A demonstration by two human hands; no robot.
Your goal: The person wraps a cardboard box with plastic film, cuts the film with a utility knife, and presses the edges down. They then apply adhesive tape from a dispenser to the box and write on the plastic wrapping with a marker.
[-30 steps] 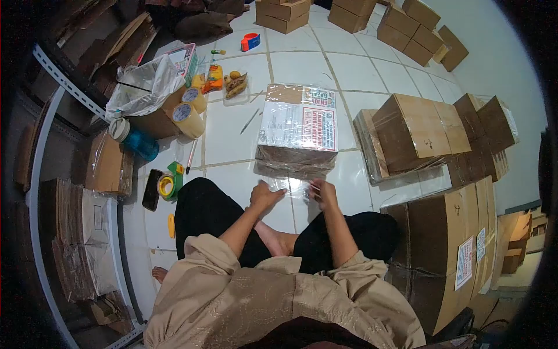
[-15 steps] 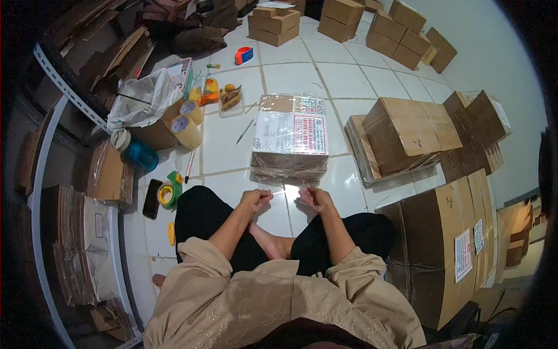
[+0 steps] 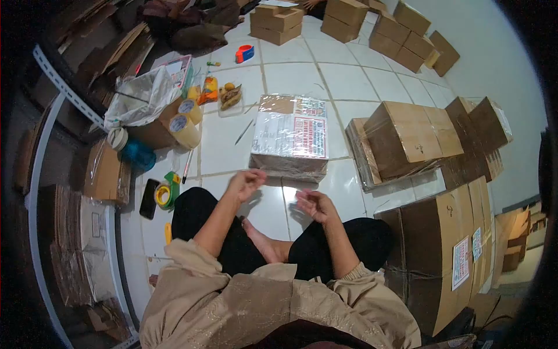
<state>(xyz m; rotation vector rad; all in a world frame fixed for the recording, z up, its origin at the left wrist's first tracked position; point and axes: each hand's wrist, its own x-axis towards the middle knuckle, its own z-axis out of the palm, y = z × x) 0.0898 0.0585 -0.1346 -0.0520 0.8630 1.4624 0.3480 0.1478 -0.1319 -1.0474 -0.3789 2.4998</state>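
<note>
A carton wrapped in clear plastic (image 3: 290,136), with white and red-printed labels on top, sits on the tiled floor in front of my crossed legs. My left hand (image 3: 247,184) is raised just before its near left corner, fingers loosely bent and apart, with nothing visible in them. Lower and to the right, my right hand (image 3: 315,205) hovers above the floor near my knee, its fingers loosely spread and no object showing. Neither hand appears to touch the carton. A pen (image 3: 244,132) lies left of the carton.
Left are tape rolls (image 3: 185,131), a green tape dispenser (image 3: 168,191), a phone (image 3: 149,198), a blue bottle (image 3: 138,154) and a metal shelf (image 3: 72,90). Large cartons (image 3: 433,250) stand close on my right. Beyond are stacked boxes (image 3: 276,26) and another person's leg (image 3: 199,39).
My left hand has risen forward and left, closer to the carton. My right hand has turned and its fingers have loosened. The carton stays in place.
</note>
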